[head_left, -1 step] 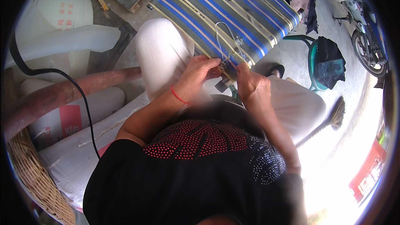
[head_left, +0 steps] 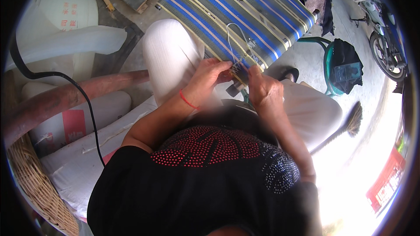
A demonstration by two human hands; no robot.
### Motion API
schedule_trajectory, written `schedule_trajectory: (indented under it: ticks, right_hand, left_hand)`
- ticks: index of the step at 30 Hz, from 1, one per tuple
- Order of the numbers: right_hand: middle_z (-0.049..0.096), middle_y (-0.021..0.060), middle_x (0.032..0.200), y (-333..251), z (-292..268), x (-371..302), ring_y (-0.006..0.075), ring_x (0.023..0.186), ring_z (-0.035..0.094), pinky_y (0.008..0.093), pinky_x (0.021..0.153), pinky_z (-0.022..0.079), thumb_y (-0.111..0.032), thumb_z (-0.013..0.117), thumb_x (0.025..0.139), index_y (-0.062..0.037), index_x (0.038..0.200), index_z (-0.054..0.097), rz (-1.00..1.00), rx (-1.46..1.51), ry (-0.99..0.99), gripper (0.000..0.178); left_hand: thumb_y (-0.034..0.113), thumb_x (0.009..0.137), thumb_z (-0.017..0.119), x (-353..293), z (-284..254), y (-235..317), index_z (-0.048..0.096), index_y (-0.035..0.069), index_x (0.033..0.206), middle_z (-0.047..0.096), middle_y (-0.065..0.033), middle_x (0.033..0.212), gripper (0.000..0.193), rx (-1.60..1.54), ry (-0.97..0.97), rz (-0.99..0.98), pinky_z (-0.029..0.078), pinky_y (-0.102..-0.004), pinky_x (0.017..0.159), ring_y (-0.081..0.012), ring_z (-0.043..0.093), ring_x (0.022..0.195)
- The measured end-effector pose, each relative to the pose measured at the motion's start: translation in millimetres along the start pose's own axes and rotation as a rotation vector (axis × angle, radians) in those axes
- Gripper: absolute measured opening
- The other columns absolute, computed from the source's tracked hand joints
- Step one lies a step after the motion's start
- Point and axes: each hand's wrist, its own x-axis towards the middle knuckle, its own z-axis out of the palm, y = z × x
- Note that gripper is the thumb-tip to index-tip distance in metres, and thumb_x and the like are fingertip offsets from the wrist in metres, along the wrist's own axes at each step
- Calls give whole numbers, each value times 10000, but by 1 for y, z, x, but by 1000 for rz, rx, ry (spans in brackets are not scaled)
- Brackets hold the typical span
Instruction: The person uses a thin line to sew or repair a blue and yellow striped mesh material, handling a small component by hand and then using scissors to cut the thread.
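A blue, grey-green and cream striped woven sheet (head_left: 227, 13) stretches out in front of my knees, its near corner at my hands. My left hand (head_left: 203, 78), with a red string on its wrist, is closed in a pinch at that corner. My right hand (head_left: 266, 91) is pinched closed just beside it, at the sheet's edge. What the fingertips hold is too small to make out. A loop of thin white cord or wire (head_left: 228, 35) lies on the sheet and runs down to my fingers. Small shiny bits (head_left: 251, 43) rest nearby. Below my hands a dark square-ended piece (head_left: 234, 89) sticks out.
White sacks (head_left: 109, 105) and a brown curved pipe or pole (head_left: 87, 88) fill the left, with a black cable (head_left: 85, 96) and a wicker basket (head_left: 37, 183). To the right stand a green stool (head_left: 329, 67) bearing a phone (head_left: 348, 72), a brush (head_left: 353, 120) and a motorcycle (head_left: 385, 48).
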Motion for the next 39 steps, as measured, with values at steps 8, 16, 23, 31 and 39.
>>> schedule_trajectory:
  ticks: [8,16,23,31,39]
  right_hand:
    - [500,125,536,0,7,-3,306,499,533,395,437,405,-46,500,789,-70,844,461,-25,51,91,72]
    - [508,114,579,-6,8,0,298,527,546,396,445,405,2,452,739,-70,885,451,5,-21,62,163]
    - [516,88,624,-6,7,2,274,574,560,380,480,437,-26,483,739,-82,918,428,17,-76,-12,196]
    - [513,106,598,-5,6,1,293,565,549,391,478,404,28,456,706,-89,902,464,11,-54,5,229]
    - [492,92,601,-5,12,1,270,553,538,392,463,418,1,487,700,-86,893,443,-5,-86,36,217]
  left_hand:
    - [136,823,529,-1,2,2,592,43,873,611,-41,830,123,-34,-16,-39,480,-281,676,-133,580,754]
    - [134,815,544,0,3,4,605,54,848,605,-29,792,106,-1,-20,-29,486,-266,654,-113,570,728]
    - [139,812,546,-2,9,8,613,63,812,598,-15,766,102,-15,-43,-33,477,-253,630,-97,553,692]
    - [147,814,545,-2,7,3,617,79,800,606,-4,758,100,-79,-55,-15,461,-236,613,-89,555,677]
    - [162,824,541,-3,9,4,619,79,799,611,-5,758,117,-49,-38,-18,468,-225,625,-82,561,688]
